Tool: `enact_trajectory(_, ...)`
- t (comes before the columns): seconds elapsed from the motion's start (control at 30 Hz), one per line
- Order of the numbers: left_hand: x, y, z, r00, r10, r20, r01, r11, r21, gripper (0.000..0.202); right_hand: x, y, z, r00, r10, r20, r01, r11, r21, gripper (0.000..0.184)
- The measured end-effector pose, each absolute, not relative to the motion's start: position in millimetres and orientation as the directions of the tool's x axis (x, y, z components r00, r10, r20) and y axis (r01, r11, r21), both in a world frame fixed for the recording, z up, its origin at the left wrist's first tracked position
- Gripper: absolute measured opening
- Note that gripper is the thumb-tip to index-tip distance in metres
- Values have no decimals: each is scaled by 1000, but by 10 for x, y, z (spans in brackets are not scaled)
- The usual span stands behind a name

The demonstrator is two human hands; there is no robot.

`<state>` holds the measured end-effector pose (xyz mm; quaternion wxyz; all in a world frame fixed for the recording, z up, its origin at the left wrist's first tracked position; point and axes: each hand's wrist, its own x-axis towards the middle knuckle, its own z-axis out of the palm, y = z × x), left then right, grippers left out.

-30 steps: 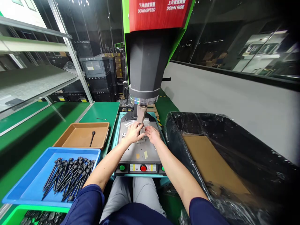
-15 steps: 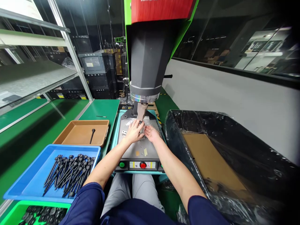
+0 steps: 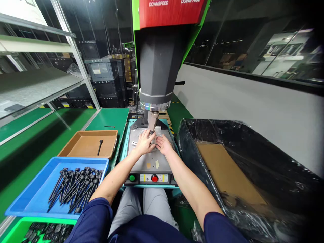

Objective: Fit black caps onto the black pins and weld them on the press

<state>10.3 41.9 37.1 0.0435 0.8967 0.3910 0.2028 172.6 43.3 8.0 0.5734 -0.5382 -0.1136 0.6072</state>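
My left hand [image 3: 144, 143] reaches palm down over the fixture on the machine's grey base plate [image 3: 139, 165]. Its fingertips are closed about a small black part [image 3: 151, 132], directly below the tool head [image 3: 152, 119] of a press-like machine [image 3: 158, 64]. The thumb stays near the front of the fixture, and my fingers cover most of the part. Opposite it, my right hand [image 3: 164, 145] is open, palm turned inward and up, fingers stretched toward the fixture. I see nothing held in it.
To the left are a brown tray [image 3: 86, 152] with one black stemmed part [image 3: 100, 147], a blue tray [image 3: 30, 195] of several more, and a green bin [image 3: 15, 229] of black pieces. Buttons, including a red one [image 3: 154, 178], line the base front. A plastic-lined box [image 3: 187, 152] stands right.
Both hands keep nearly the same place at the fixture. My right fingers have shifted slightly. The view has tilted a little, showing more of the red panel's lettering.
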Motion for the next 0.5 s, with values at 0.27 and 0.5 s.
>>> enact_trajectory(0.27,90,353,454,597,699,395,686,-699,201,59,1736,85,84,223,818,-530,-585,-323,-744,40)
enact_trajectory(0.5,-268,-54,377,480,645,595,605,-734,308,48,1984,-462,-285,413,872,-261,-422,-70,-904,41)
